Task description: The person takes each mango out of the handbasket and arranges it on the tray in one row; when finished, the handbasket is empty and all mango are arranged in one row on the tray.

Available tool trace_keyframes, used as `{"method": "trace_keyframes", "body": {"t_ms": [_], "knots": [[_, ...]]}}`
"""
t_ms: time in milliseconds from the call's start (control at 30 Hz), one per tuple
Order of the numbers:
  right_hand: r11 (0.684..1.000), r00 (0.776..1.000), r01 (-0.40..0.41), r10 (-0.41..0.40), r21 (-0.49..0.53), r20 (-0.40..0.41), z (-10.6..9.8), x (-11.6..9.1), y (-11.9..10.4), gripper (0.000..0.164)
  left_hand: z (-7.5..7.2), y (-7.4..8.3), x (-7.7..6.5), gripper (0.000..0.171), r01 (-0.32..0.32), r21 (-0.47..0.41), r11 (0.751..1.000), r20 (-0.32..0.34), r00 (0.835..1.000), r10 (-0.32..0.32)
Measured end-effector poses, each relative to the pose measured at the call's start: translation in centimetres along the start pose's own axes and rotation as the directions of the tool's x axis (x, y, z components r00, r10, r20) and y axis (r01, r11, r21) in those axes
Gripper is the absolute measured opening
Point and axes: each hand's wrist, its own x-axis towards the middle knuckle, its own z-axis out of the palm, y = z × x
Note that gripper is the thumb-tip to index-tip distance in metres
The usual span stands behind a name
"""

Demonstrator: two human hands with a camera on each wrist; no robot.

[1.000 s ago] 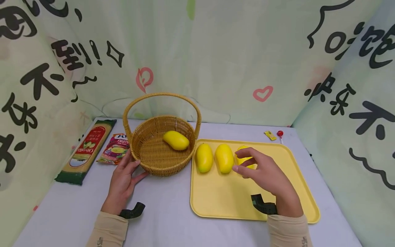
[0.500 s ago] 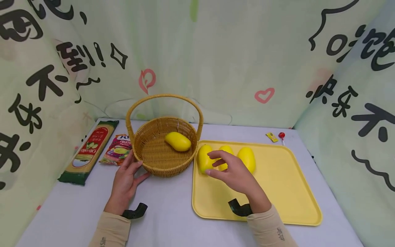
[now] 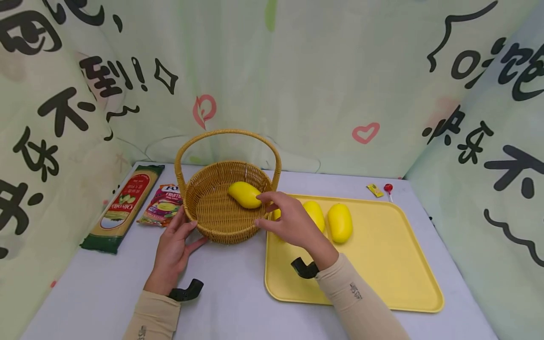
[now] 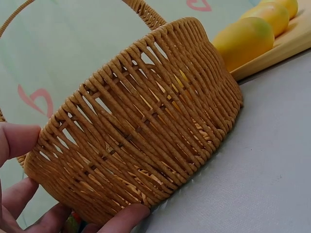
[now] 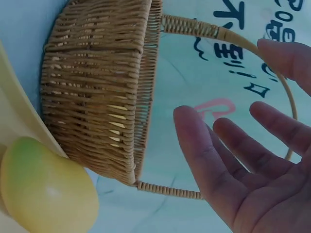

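Note:
A wicker basket (image 3: 225, 229) with a tall arched handle stands on the table, one yellow mango (image 3: 244, 194) inside it. My left hand (image 3: 172, 252) holds the basket's left side, its fingers spread between rim and base in the left wrist view. Over the basket's right rim hovers my right hand (image 3: 293, 222), fingers apart and nothing between them, its fingertips near the mango inside. Two more mangoes, one in the middle (image 3: 314, 216) and one on the right (image 3: 340, 223), lie on the yellow tray (image 3: 382, 269). A third, left mango (image 5: 48, 187) is mostly hidden behind the hand in the head view.
Left of the basket lie a long olive-labelled packet (image 3: 127, 203) and a purple fruit candy bag (image 3: 163, 205). Behind the tray are a small yellow wrapped sweet (image 3: 375, 190) and a red lollipop (image 3: 388, 188). Printed curtains (image 3: 314, 94) enclose the table's back and sides.
My right hand has moved left, from above the right mango across the tray to the basket's right rim. My left hand stays at the basket, and the mangoes have kept their places.

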Motion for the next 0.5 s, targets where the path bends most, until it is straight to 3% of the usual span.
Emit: {"method": "trace_keyframes", "body": {"t_ms": [233, 500], "knots": [[0.980, 0.995, -0.030, 0.048, -0.196, 0.084, 0.6, 3.2, -0.3, 0.068, 0.1, 0.2, -0.1, 0.068, 0.003, 0.005, 1.000, -0.008, 1.000, -0.003], [0.950, 0.971, -0.070, 0.135, -0.304, 0.199, 1.0, 6.8, -1.0, 0.076, 0.2, 0.1, -0.2, 0.066, 0.007, 0.013, 1.000, -0.016, 1.000, -0.007]]}}
